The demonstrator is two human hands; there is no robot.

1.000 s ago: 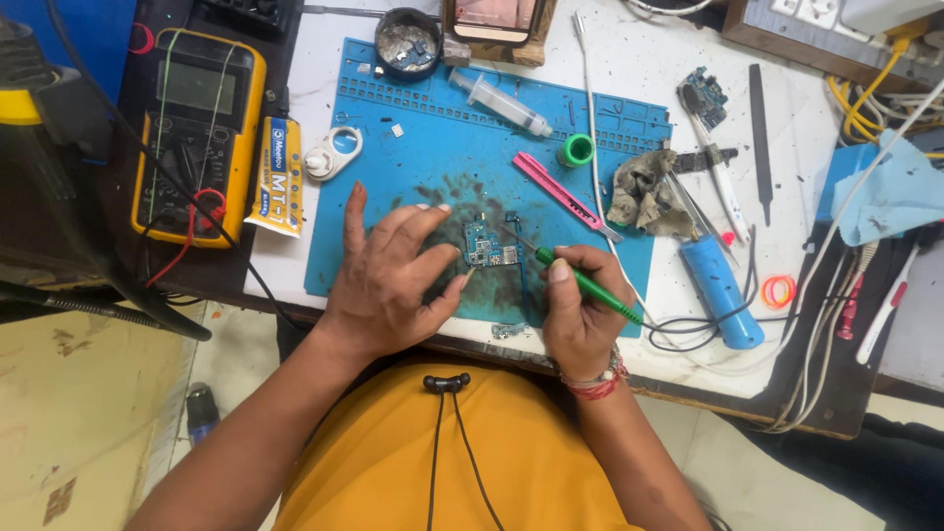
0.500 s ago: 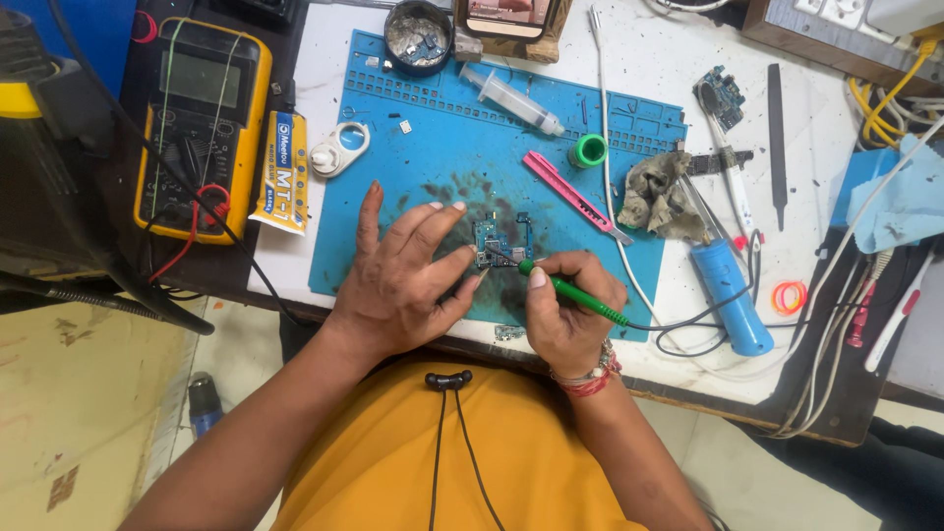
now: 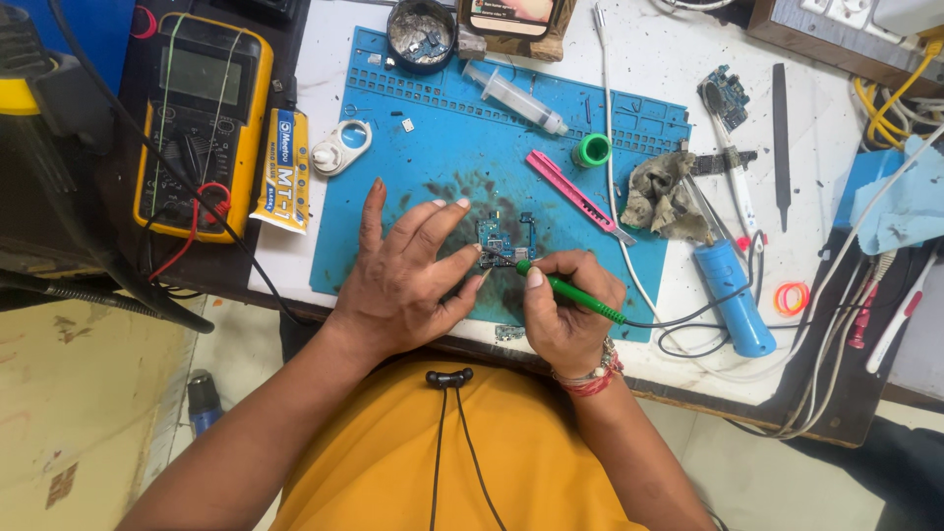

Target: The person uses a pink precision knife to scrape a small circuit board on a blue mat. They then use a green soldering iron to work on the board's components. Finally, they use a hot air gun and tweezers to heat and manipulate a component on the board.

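Observation:
A small blue-green circuit board (image 3: 505, 239) lies on the blue work mat (image 3: 433, 187). My left hand (image 3: 403, 275) rests flat on the mat, its fingertips pressing the board's left edge. My right hand (image 3: 565, 310) grips a green-handled soldering iron (image 3: 575, 292) like a pen. The iron's tip touches the board's lower right corner, and a black cord trails from the handle to the right.
A yellow multimeter (image 3: 197, 123) sits at the left with a small tube pack (image 3: 283, 169) beside it. On the mat lie a syringe (image 3: 513, 96), a pink knife (image 3: 578, 195), a green ring (image 3: 593, 149) and a white holder (image 3: 339, 149). A blue cylinder (image 3: 733, 295), crumpled cloth (image 3: 661, 197), cables and tools crowd the right.
The view has shifted slightly. My right hand has drawn in closer to the board, with the iron's tip now on its lower right corner. My left hand stays on the board.

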